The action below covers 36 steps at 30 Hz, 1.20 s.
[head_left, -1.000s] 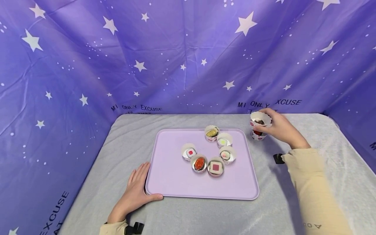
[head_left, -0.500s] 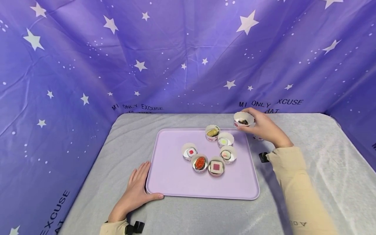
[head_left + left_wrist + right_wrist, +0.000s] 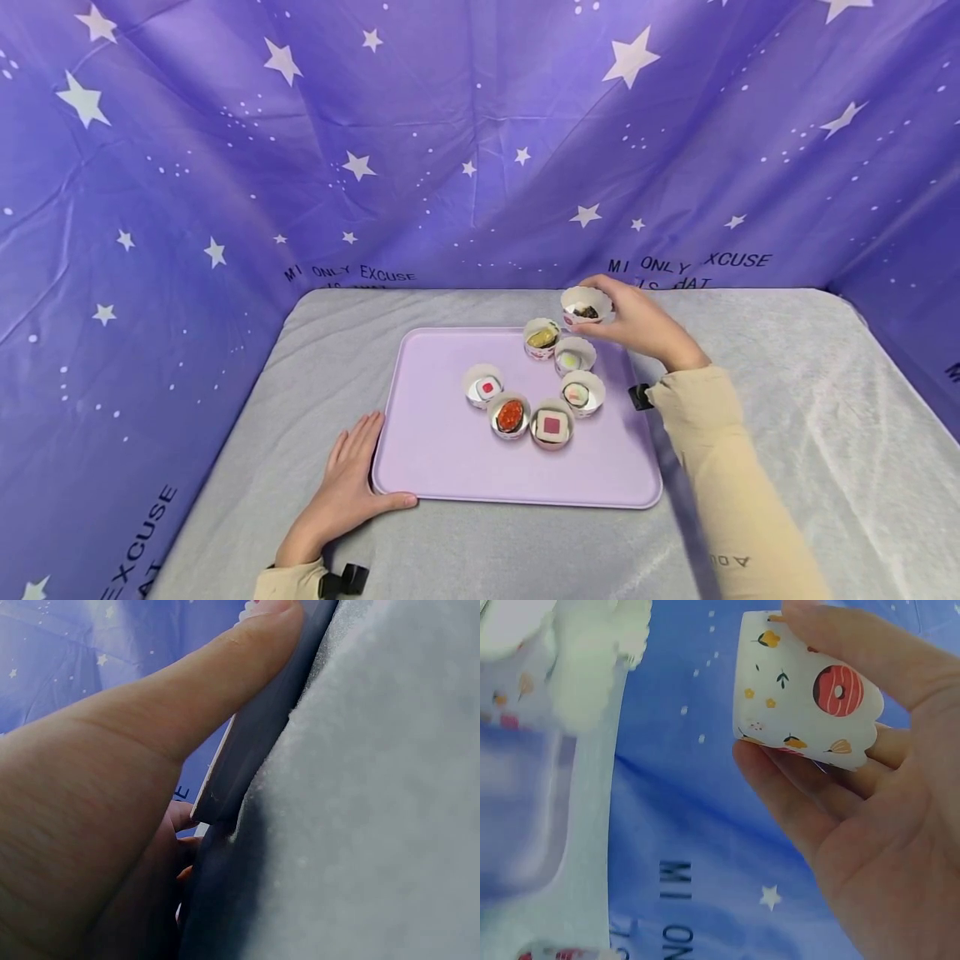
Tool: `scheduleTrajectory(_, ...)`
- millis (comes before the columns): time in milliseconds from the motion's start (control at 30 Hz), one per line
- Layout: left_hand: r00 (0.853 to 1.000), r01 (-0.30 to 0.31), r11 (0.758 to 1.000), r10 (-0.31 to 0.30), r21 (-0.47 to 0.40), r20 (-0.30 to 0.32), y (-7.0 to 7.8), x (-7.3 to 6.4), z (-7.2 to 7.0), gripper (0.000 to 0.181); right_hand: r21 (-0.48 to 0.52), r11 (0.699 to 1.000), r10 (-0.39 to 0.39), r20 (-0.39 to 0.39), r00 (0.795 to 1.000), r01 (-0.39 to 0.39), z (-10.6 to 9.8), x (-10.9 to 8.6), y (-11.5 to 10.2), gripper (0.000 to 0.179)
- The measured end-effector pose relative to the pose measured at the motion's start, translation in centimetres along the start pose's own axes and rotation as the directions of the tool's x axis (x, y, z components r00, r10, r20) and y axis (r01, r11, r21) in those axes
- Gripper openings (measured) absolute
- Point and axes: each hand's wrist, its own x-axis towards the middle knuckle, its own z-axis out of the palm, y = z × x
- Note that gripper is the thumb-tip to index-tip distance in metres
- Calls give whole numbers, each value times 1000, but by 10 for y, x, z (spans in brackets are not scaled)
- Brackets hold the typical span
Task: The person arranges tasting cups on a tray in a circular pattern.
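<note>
My right hand (image 3: 639, 323) grips a paper baking cup (image 3: 587, 302) between thumb and fingers, above the tray's far right edge. Something dark and glossy lies in that cup; the right wrist view shows donut and flower prints on its side. Beside it on the tray stand a cup with a yellow-topped sushi piece (image 3: 542, 338) and a cup with a green-centred roll (image 3: 573, 358). My left hand (image 3: 347, 475) rests on the near left corner of the lilac tray (image 3: 427, 450), fingers along the left edge, thumb at the front edge.
Other cups on the tray hold a red-centred roll (image 3: 483, 387), a red roe piece (image 3: 510, 417), a square-topped piece (image 3: 552, 426) and a pink-and-green roll (image 3: 582, 394). Another cup (image 3: 566, 952) shows at the right wrist view's bottom edge. A starry purple cloth (image 3: 450, 167) hangs behind the table.
My right hand has lifted the cup off another cup at the tray's right and carried it left to the tray's far edge. The left hand has stayed in place.
</note>
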Motion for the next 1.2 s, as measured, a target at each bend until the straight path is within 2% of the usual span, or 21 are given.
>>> scheduleTrajectory(233, 1000, 1, 1000, -1, -2, -1, 0, 0, -1, 128, -19, 1000, -13, 74, 997, 14, 14, 9, -13, 63)
scheduleTrajectory(467, 1000, -1, 1000, 1, -7, -4, 1, 0, -1, 128, -56, 998, -22, 99, 995, 28, 29, 14, -17, 64)
scheduleTrajectory(733, 1000, 3, 1000, -3, -5, 3, 0, 0, 1, 128, -73, 994, -68, 124, 990, 78, 41, 20, -26, 62)
scheduleTrajectory(1000, 1000, 3, 1000, -3, -3, 4, 0, 0, 1, 128, -106, 993, -37, 161, 986, 55, 48, 26, -36, 70)
scheduleTrajectory(1200, 1000, -4, 1000, 4, -3, -5, -1, 0, 1, 128, -109, 991, -62, 184, 981, 83, 55, 30, -41, 66)
